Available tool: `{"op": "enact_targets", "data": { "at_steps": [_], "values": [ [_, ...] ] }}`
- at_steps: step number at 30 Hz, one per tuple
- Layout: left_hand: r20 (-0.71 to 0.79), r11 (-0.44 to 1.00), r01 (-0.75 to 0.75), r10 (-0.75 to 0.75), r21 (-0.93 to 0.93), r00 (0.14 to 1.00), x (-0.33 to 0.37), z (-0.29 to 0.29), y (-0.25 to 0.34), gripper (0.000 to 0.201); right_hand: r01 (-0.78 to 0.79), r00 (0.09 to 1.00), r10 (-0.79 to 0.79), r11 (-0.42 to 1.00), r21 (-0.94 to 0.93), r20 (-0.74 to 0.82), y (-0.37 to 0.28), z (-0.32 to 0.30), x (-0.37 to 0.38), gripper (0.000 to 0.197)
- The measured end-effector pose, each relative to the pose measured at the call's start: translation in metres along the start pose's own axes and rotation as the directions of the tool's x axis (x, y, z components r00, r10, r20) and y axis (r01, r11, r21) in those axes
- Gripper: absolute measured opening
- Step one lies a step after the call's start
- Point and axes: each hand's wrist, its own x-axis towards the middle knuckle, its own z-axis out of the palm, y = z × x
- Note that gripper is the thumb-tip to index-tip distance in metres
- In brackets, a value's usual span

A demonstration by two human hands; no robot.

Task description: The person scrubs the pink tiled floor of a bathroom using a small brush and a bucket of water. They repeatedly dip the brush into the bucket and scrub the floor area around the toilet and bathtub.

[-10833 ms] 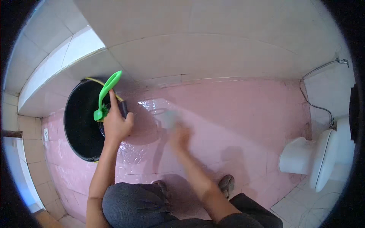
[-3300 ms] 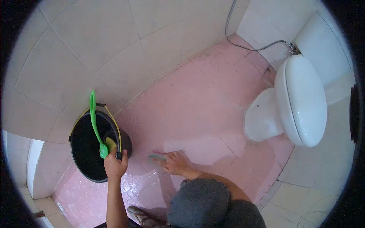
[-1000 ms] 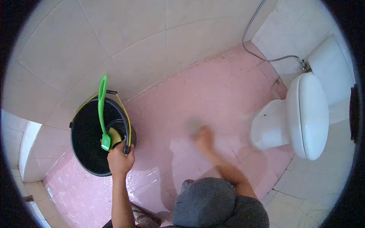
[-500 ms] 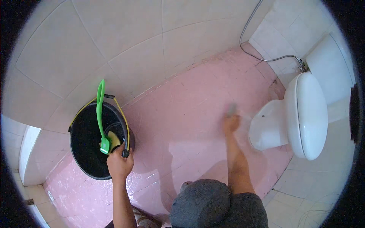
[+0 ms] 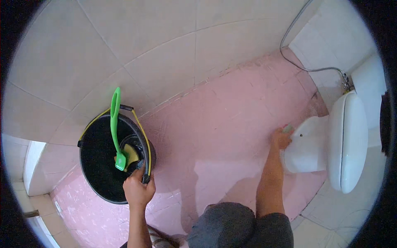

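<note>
At the left of the frame, my left hand [image 5: 139,190] is gripping the lower right rim of the black bucket [image 5: 95,155], its fingers curling inward over the edge; whether they are also catching the yellow handle [image 5: 141,129], I cannot tell. My left forearm is standing nearly upright from the lower edge. To the right of centre, my right arm is stretching out almost straight, and my right hand [image 5: 282,139] is closing round a small pale-green scrubber [image 5: 288,128], held low just beside the foot of the white toilet [image 5: 308,144].

Inside the bucket, a bright green brush [image 5: 114,124] is poking above the rim, and a yellowish piece [image 5: 131,153] is lying beside it. The pink tiled floor [image 5: 231,111] is shining wet at lower left. Beige wall tiles [image 5: 161,53] are filling the top, and a grey hose [image 5: 312,69] is hanging at upper right.

The wall's foot is running diagonally from behind the bucket to the upper right. A wide stretch of floor is separating bucket and toilet; my grey-clothed knee [image 5: 225,227] is bounding it below.
</note>
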Motion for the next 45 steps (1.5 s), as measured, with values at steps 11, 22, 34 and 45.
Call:
{"op": "enact_targets", "data": {
  "at_steps": [11, 22, 34, 45],
  "values": [
    [-0.004, 0.990, -0.134, 0.135, 0.051, 0.991, 0.000, 0.001, -0.017, 0.039, 0.752, -0.049, -0.959, 0.149, 0.642, 0.281, -0.131, -0.028, -0.275, 0.038],
    [-0.096, 0.571, -0.738, 0.764, -0.359, 0.638, -0.064, -0.135, 0.052, 0.058, 0.326, 0.945, -0.323, 0.941, 0.089, -0.047, -0.023, 0.019, -0.030, 0.073],
    [0.114, 0.444, -0.444, 0.796, -0.778, 0.595, -0.101, -0.112, 0.096, 0.045, 0.843, -0.130, -0.800, 0.222, 0.491, 0.585, 0.052, -0.084, -0.244, 0.054],
    [-0.092, 0.048, -0.364, 0.930, -0.930, 0.356, -0.114, -0.145, 0.032, 0.043, 0.618, 0.398, -0.480, 0.770, 0.158, 0.782, -0.075, -0.192, -0.045, 0.084]
  ]
}}
